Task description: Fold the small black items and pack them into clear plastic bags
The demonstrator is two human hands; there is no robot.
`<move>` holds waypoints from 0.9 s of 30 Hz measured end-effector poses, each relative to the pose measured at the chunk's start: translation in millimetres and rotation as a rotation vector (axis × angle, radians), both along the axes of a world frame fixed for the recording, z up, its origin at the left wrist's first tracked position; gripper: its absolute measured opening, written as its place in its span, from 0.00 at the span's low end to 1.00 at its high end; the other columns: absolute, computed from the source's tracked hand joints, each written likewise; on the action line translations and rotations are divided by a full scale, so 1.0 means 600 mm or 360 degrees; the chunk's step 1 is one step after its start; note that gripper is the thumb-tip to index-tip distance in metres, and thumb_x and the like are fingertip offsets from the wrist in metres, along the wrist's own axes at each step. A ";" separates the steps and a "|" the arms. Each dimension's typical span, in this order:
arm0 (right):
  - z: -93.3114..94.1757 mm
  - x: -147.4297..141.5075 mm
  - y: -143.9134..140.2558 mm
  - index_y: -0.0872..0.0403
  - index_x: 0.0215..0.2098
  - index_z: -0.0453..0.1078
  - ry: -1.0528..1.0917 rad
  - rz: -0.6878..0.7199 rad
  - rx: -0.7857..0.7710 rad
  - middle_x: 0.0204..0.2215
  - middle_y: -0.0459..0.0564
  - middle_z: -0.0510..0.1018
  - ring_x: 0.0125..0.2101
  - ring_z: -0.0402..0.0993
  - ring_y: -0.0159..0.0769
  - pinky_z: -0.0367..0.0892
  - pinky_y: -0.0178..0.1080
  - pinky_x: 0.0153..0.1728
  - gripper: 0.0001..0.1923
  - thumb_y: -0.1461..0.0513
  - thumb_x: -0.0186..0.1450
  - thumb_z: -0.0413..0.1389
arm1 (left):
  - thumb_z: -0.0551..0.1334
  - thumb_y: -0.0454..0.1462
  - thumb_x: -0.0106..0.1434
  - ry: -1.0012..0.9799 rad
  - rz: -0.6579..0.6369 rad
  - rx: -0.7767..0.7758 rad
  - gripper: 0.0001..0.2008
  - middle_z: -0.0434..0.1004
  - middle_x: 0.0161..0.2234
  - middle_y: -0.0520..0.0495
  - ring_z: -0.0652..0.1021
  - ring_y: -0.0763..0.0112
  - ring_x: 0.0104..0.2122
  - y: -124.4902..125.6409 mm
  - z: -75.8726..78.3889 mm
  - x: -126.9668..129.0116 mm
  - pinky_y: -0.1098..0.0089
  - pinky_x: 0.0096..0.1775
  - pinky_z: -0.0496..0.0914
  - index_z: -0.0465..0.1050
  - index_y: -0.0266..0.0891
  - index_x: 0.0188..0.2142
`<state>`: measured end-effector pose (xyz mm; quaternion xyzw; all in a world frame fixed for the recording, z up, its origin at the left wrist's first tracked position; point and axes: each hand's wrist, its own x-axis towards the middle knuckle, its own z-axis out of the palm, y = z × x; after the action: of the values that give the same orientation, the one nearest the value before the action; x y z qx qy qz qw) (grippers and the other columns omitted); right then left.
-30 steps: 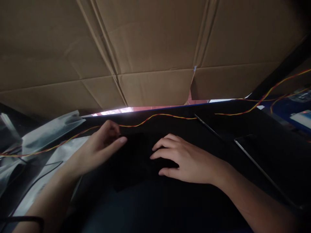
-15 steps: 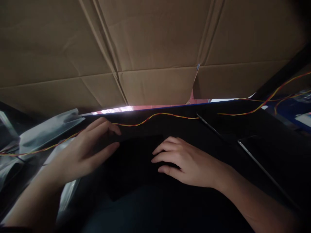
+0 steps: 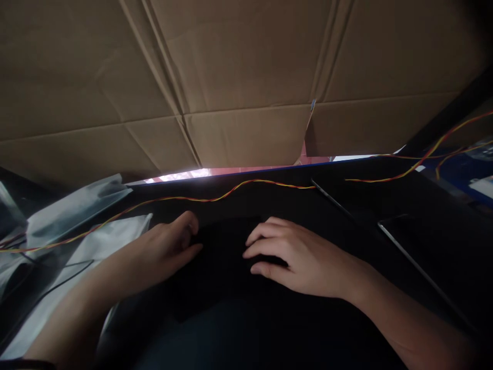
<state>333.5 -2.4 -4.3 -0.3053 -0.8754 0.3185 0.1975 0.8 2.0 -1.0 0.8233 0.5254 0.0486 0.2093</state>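
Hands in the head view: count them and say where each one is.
2. The left hand rests at the left edge of a dark flat object; the right hand lies on its right part. No other person's hands show.

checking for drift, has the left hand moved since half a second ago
Yes. The left hand has dropped lower and nearer the person, away from the red-yellow wire it reached before; the cardboard fold lines barely shifted.

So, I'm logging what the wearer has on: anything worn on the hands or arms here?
Nothing shows: the left hand and right hand are bare, without gloves, rings or watch, and both forearms are uncovered as far as the dim picture reaches; no sleeve is in view.
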 end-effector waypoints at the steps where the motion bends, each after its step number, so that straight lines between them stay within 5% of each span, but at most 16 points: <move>1: 0.001 0.002 0.002 0.48 0.54 0.81 0.0046 -0.0085 0.0025 0.52 0.48 0.83 0.53 0.78 0.41 0.73 0.45 0.57 0.10 0.59 0.77 0.62 | 0.59 0.51 0.74 -0.0022 -0.0026 -0.0012 0.12 0.76 0.26 0.57 0.76 0.67 0.21 -0.001 0.005 -0.002 0.69 0.23 0.66 0.65 0.47 0.47; 5: -0.003 0.012 0.011 0.49 0.60 0.76 0.0038 -0.0555 0.0051 0.55 0.52 0.81 0.54 0.79 0.44 0.74 0.49 0.56 0.14 0.57 0.78 0.59 | 0.60 0.51 0.75 -0.0023 -0.0028 0.0221 0.15 0.76 0.28 0.57 0.77 0.67 0.22 0.000 0.026 0.001 0.69 0.25 0.68 0.66 0.48 0.53; 9: -0.016 0.008 0.009 0.51 0.58 0.74 -0.0207 -0.0677 -0.0105 0.56 0.56 0.78 0.55 0.77 0.52 0.75 0.55 0.54 0.21 0.48 0.74 0.63 | 0.61 0.48 0.76 -0.0048 -0.0158 0.0500 0.14 0.78 0.54 0.44 0.80 0.55 0.51 0.005 0.021 0.020 0.58 0.52 0.76 0.71 0.47 0.56; 11: -0.020 0.001 0.004 0.51 0.54 0.74 -0.0228 -0.0663 -0.0129 0.55 0.55 0.78 0.56 0.76 0.52 0.74 0.55 0.55 0.18 0.50 0.73 0.65 | 0.62 0.49 0.75 -0.0031 -0.0254 0.0473 0.15 0.76 0.57 0.43 0.77 0.52 0.56 0.005 0.006 0.031 0.54 0.57 0.75 0.73 0.46 0.56; 17: -0.013 -0.004 0.006 0.48 0.42 0.67 0.0145 -0.0605 -0.0562 0.39 0.44 0.79 0.38 0.78 0.37 0.73 0.43 0.40 0.07 0.60 0.71 0.62 | 0.62 0.54 0.75 -0.0157 -0.0201 0.0313 0.26 0.78 0.60 0.41 0.80 0.51 0.57 -0.007 -0.019 0.049 0.54 0.57 0.78 0.67 0.46 0.65; 22: -0.005 0.008 0.023 0.50 0.44 0.67 0.0761 -0.0438 -0.0952 0.45 0.46 0.81 0.50 0.81 0.38 0.75 0.43 0.53 0.07 0.63 0.71 0.61 | 0.62 0.54 0.76 -0.0324 -0.0041 0.0033 0.32 0.74 0.67 0.42 0.80 0.51 0.61 -0.005 -0.015 0.052 0.54 0.58 0.79 0.56 0.53 0.73; 25: -0.013 0.013 0.025 0.49 0.50 0.67 0.0703 -0.0539 -0.0928 0.51 0.51 0.82 0.52 0.82 0.42 0.77 0.48 0.54 0.10 0.61 0.72 0.61 | 0.62 0.54 0.76 -0.0402 -0.0018 -0.0099 0.27 0.79 0.62 0.44 0.84 0.56 0.54 0.000 -0.006 0.046 0.59 0.51 0.82 0.64 0.53 0.69; 27: -0.020 0.017 0.024 0.47 0.57 0.66 0.0442 -0.0720 -0.0704 0.55 0.55 0.81 0.54 0.82 0.47 0.78 0.54 0.54 0.16 0.60 0.73 0.61 | 0.63 0.54 0.75 -0.0288 0.0009 0.0041 0.24 0.83 0.55 0.47 0.86 0.58 0.45 0.003 0.007 0.029 0.63 0.42 0.82 0.68 0.52 0.66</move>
<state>343.8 12.1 -16.3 -0.4810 -0.6601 0.4871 0.3094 18.1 4.0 3.0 0.8167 0.5060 0.1300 0.2451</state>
